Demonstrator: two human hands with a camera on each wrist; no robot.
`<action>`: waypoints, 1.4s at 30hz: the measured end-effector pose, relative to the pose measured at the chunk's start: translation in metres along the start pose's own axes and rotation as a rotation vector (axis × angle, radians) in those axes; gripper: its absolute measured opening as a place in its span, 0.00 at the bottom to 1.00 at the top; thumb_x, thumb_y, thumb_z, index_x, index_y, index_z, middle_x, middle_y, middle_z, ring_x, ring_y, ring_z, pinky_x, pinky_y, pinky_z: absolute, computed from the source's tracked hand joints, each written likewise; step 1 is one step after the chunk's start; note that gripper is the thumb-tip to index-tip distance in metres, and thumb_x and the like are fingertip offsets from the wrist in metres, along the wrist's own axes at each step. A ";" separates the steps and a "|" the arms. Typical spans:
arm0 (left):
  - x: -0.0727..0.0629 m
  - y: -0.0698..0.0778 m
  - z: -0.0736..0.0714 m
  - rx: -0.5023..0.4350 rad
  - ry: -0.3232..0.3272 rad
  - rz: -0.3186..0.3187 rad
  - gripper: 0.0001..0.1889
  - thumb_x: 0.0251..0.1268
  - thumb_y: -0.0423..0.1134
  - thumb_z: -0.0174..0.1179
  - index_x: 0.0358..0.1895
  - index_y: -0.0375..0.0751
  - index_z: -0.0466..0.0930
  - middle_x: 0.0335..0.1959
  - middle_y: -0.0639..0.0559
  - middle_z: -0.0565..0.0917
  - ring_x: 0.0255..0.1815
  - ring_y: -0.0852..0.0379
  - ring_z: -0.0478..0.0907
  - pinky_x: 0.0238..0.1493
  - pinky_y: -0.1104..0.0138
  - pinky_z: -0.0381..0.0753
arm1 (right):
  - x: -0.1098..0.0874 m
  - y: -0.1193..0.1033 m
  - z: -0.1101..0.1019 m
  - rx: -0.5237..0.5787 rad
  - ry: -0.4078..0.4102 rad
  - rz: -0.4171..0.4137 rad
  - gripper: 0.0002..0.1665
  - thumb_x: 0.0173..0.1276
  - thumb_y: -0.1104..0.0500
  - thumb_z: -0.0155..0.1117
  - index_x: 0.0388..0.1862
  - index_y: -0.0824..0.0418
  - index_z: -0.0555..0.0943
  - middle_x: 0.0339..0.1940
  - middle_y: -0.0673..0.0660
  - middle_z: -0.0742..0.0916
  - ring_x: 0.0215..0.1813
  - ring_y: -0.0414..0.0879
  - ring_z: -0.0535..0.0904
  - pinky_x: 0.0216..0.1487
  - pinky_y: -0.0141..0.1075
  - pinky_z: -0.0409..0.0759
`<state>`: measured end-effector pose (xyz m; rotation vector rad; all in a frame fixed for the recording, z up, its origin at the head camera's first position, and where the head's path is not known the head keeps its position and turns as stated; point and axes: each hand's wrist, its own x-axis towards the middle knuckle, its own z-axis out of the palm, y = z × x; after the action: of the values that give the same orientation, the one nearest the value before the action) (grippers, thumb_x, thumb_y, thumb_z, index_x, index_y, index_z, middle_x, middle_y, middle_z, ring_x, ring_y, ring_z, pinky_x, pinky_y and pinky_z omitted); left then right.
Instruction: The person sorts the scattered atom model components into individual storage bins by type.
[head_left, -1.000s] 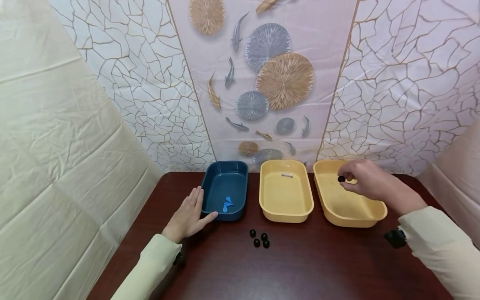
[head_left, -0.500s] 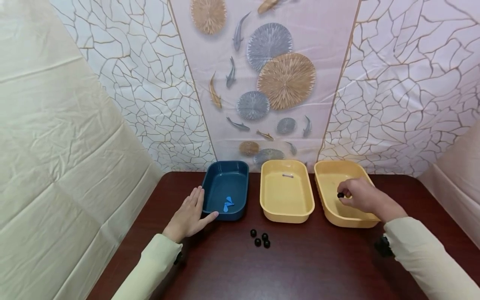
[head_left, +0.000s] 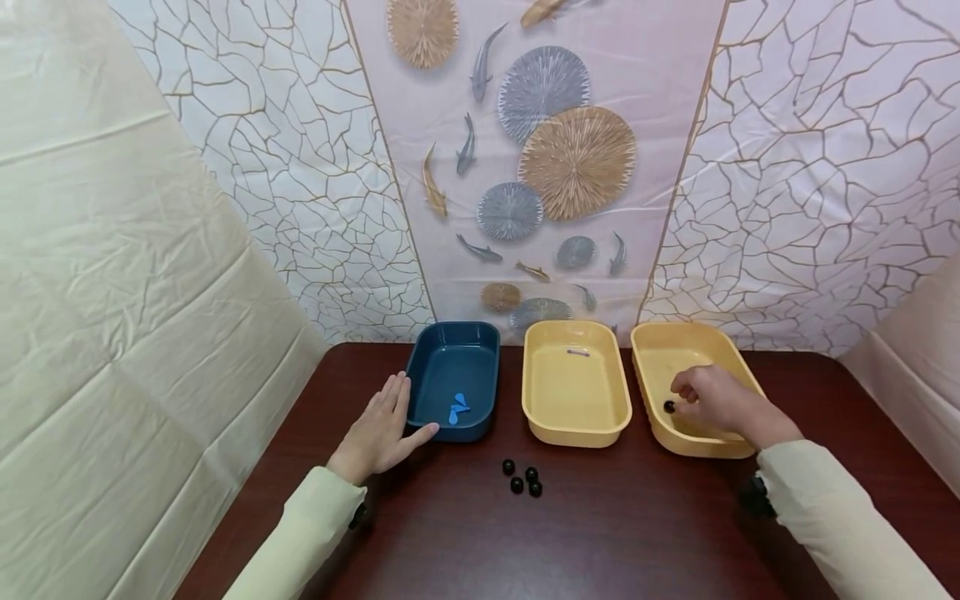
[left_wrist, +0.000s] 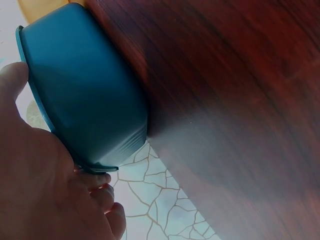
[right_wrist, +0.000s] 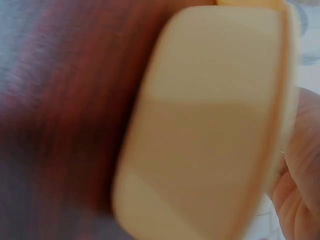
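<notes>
In the head view my left hand (head_left: 372, 433) rests against the near left corner of a dark blue tray (head_left: 489, 400), fingers straight along its side and thumb at its front rim. The left wrist view shows the tray's outer wall (left_wrist: 85, 80) with the thumb at the rim. My right hand (head_left: 716, 406) reaches down into the right yellow tray (head_left: 697, 446), index finger bent. A small black ball (head_left: 669, 407) shows just off the thumb and fingertips, low in that tray. In the right wrist view the tray wall (right_wrist: 200, 130) hides most of the right hand (right_wrist: 302, 160).
Several black balls (head_left: 517, 485) lie grouped on the dark red table (head_left: 600, 533). A middle yellow tray (head_left: 573, 437) holds a small purple stick-like piece (head_left: 578, 352). Small blue teardrop pieces (head_left: 459, 408) lie in the blue tray. A patterned cloth (head_left: 555, 267) hangs behind.
My right hand has come down and slightly left into the right yellow tray. The ball, pinched between finger and thumb before, now sits lower and off the fingertips. The left hand has stayed put.
</notes>
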<state>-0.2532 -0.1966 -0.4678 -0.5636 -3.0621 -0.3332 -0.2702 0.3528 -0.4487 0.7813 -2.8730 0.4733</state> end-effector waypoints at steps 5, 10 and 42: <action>-0.001 0.001 -0.001 -0.004 0.005 0.003 0.53 0.77 0.68 0.51 0.84 0.27 0.48 0.87 0.32 0.51 0.88 0.32 0.47 0.86 0.42 0.55 | 0.004 -0.010 -0.026 -0.051 0.008 -0.018 0.12 0.58 0.67 0.79 0.39 0.71 0.87 0.32 0.59 0.91 0.33 0.50 0.88 0.37 0.43 0.88; 0.000 0.002 0.000 -0.006 0.001 0.004 0.52 0.77 0.67 0.51 0.84 0.26 0.48 0.87 0.32 0.50 0.88 0.32 0.47 0.86 0.42 0.54 | 0.006 -0.023 -0.053 -0.106 0.030 -0.053 0.12 0.58 0.67 0.79 0.39 0.71 0.87 0.33 0.60 0.91 0.34 0.50 0.88 0.38 0.45 0.89; 0.000 0.002 0.000 -0.017 -0.002 -0.007 0.53 0.76 0.68 0.50 0.84 0.28 0.47 0.87 0.33 0.50 0.89 0.32 0.46 0.85 0.40 0.54 | 0.016 -0.122 -0.093 -0.201 0.126 -0.281 0.14 0.57 0.65 0.81 0.42 0.61 0.89 0.38 0.53 0.90 0.37 0.44 0.86 0.36 0.41 0.86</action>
<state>-0.2528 -0.1949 -0.4679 -0.5539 -3.0669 -0.3588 -0.2176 0.2764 -0.3257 1.0545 -2.5870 0.1880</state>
